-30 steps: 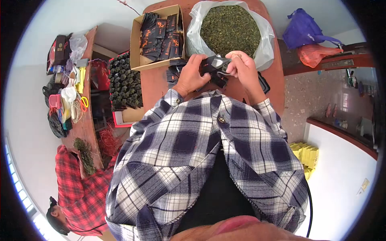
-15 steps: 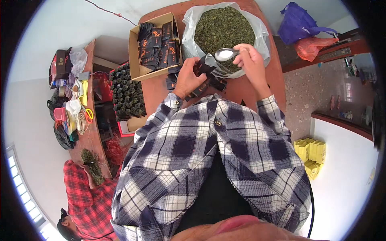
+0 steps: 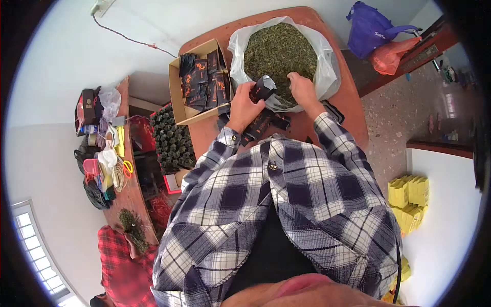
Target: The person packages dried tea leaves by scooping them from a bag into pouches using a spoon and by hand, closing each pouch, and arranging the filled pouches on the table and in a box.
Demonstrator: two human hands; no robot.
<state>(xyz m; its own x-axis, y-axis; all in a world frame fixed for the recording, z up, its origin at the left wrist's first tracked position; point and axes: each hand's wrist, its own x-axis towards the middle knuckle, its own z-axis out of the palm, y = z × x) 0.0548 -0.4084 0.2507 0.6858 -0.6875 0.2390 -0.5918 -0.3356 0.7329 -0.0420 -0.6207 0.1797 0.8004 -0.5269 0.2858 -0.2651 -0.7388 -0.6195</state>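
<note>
My left hand point(image 3: 244, 108) is closed on a black packet point(image 3: 263, 89) with orange print, its torn-open, silvery mouth toward the bag. A clear plastic bag point(image 3: 329, 84) full of dried green leaves point(image 3: 281, 48) stands open on the red-brown table point(image 3: 353, 120). Over the near right part of the leaves, my right hand point(image 3: 304, 94) is closed in a pinch. The spoon it held earlier is now hidden by the hand and leaves. Several loose black packets point(image 3: 260, 125) lie below my left hand. A cardboard box point(image 3: 204, 117) left of it holds more black packets point(image 3: 203, 82).
Left of the table, a red-edged box holds many dark bundles point(image 3: 171, 135). A side bench point(image 3: 134, 197) carries bags and scissors point(image 3: 128, 168). There, a person in a red checked sleeve point(image 3: 113, 250) has dried stalks point(image 3: 133, 230) at hand. A purple bag point(image 3: 369, 33) sits at right.
My right hand has moved down and left with the spoon, from above the bag's near edge into the leaves. My left hand has turned the packet so its mouth shows. The whole view has shifted slightly.
</note>
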